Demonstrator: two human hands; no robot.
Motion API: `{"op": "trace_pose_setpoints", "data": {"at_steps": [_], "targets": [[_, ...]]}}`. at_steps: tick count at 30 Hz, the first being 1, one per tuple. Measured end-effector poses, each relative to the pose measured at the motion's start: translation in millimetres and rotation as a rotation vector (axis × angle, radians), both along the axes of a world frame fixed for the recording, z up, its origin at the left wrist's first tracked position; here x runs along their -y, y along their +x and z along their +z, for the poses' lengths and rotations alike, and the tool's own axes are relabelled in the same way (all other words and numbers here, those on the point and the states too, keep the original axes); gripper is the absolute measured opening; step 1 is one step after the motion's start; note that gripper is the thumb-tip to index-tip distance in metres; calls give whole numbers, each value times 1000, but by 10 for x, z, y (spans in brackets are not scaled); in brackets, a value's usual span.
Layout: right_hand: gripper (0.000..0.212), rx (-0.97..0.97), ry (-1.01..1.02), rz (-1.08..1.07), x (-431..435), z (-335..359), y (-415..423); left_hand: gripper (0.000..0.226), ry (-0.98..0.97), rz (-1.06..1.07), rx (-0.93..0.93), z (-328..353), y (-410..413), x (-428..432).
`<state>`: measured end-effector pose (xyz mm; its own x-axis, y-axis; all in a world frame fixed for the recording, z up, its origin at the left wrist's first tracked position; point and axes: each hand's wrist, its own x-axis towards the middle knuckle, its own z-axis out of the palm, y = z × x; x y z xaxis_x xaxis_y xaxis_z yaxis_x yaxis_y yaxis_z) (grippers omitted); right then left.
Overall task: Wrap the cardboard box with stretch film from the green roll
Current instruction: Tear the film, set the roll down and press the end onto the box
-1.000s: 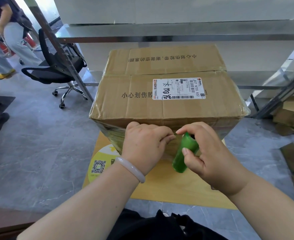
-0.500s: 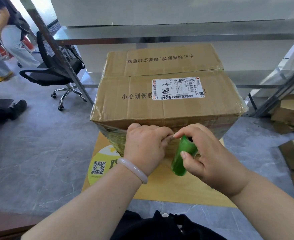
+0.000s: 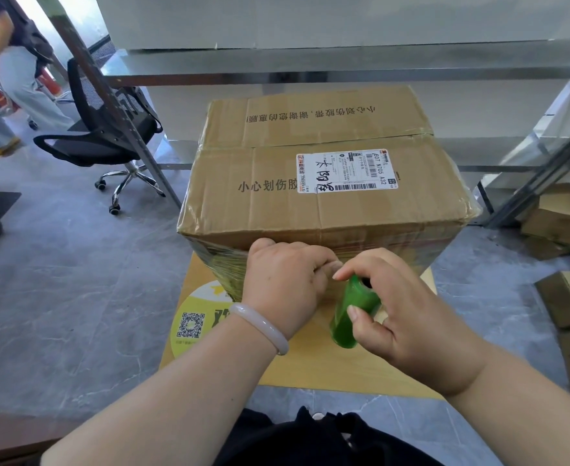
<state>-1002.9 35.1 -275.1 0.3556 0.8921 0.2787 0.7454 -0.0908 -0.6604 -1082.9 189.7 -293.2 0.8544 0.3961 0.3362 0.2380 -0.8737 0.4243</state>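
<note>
A large cardboard box with a white shipping label stands on a flat yellow-brown board on the floor. Shiny stretch film clings to the box's near side, below its top edge. My right hand grips the small green roll, held nearly upright just in front of the box's near side. My left hand is curled against that side right beside the roll, its fingertips pinching the film where it leaves the roll. The film between hand and roll is hard to see.
A black office chair stands at the left behind a slanted metal post. A person stands at the far left. Metal shelving runs behind the box. Several cardboard boxes lie at the right on the grey floor.
Both hands stay at the box's near side with the roll; the roll has shifted only slightly. The person at the far left has moved a little.
</note>
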Motion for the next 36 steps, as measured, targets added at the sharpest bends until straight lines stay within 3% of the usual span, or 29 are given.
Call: {"op": "trace_pose_setpoints", "data": {"at_steps": [11, 18, 21, 23, 28, 36], "targets": [[33, -41, -1, -56, 50, -26, -30, 40, -22, 11, -60, 31, -2, -5], [28, -328, -110, -335, -13, -120, 40, 24, -77, -16, -298, 217, -9, -76], [39, -274, -284, -272, -73, -46, 139, 22, -80, -45, -336, 269, -30, -68], [35, -201, -354, -243, -147, 8, 176, 21, -85, -57, -355, 289, -41, -71], [21, -15, -369, -215, -264, 66, 218, 17, -159, -69, -350, 352, -49, -120], [20, 162, -430, -198, -279, 77, 286, 20, -242, -112, -332, 358, -85, -159]]}}
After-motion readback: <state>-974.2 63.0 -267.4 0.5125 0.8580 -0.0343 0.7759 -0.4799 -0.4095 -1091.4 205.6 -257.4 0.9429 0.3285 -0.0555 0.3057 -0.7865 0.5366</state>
